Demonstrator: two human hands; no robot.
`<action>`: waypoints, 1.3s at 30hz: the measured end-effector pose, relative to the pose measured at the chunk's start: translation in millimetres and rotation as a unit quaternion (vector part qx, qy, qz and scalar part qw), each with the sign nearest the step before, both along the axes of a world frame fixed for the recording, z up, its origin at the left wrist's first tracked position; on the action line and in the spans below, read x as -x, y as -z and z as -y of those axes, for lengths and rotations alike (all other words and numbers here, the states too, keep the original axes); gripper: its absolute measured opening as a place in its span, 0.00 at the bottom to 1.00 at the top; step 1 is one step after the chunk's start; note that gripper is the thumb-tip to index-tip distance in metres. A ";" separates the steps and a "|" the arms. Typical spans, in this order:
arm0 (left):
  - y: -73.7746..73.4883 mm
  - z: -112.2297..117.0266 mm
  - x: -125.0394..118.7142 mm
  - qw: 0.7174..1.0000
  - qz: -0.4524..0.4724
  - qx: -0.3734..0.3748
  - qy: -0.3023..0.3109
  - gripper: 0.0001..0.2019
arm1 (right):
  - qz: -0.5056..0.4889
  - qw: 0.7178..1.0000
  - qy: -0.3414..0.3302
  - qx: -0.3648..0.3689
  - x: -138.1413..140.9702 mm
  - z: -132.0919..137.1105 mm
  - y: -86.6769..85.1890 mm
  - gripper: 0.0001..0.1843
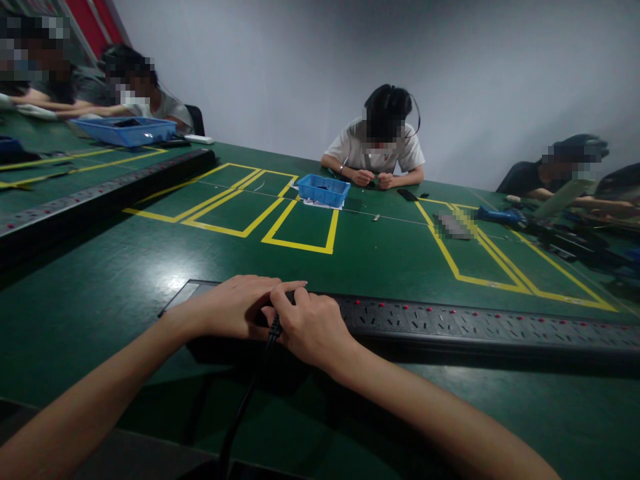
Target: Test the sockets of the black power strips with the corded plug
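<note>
Green table point(100, 300), taped off in yellow lines point(300, 245), is filling the view under a plain grey wall. Item one: a long black power strip point(475, 327) is lying across the near side, its row of sockets and red switches running off to the right. Item two: my left hand point(235, 308) is resting palm down on the strip's left end, fingers stretched out flat and holding nothing. Item three: my right hand point(310, 330) is curling just beside it, thumb and fingers pinching a black plug point(274, 327) at that same end. I cannot tell whether the plug is seated or partly out. Item four: a black cable point(240, 413) is dropping from the plug toward the table's near edge. Step in hand, as I am judging it: the plug is being worked at the strip's end while the left hand is steadying the strip. Any further move there is calling for a firm pinch on the plug body, not the cable, and steady downward pressure on the strip. Further off: a blue bin point(324, 190) is sitting mid-table, a person point(375, 143) is working opposite with both hands together, and a second strip point(100, 193) is lying at far left.
</note>
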State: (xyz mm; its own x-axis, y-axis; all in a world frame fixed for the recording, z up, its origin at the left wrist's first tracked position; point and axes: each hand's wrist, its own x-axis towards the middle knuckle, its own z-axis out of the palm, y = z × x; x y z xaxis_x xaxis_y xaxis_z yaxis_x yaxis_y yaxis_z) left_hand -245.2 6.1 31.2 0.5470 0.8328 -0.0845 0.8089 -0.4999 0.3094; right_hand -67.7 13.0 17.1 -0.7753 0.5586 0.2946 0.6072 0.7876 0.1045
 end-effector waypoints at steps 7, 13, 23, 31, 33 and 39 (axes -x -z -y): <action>0.3 0.1 0.1 1.000 0.004 -0.008 0.003 0.39 | -0.001 1.000 0.008 0.002 0.3 0.9 0.1 0.20; 1.3 0.6 0.0 1.000 -0.004 -0.011 -0.004 0.40 | -0.002 1.000 0.006 0.004 0.7 0.6 0.4 0.20; -3.4 1.9 -2.8 1.000 -0.001 0.009 -0.014 0.39 | -0.004 1.000 0.006 -0.017 0.2 0.0 1.3 0.19; -0.5 1.4 -1.4 1.000 -0.006 -0.004 -0.013 0.39 | -0.011 1.000 0.011 -0.007 0.1 1.0 0.9 0.20; -0.8 1.8 -1.7 1.000 -0.009 -0.007 -0.012 0.39 | -0.012 1.000 0.010 -0.004 0.3 1.1 1.5 0.20; -0.6 2.9 -1.9 0.998 -0.026 -0.047 -0.015 0.35 | -0.010 1.000 0.015 -0.003 1.0 1.3 1.4 0.21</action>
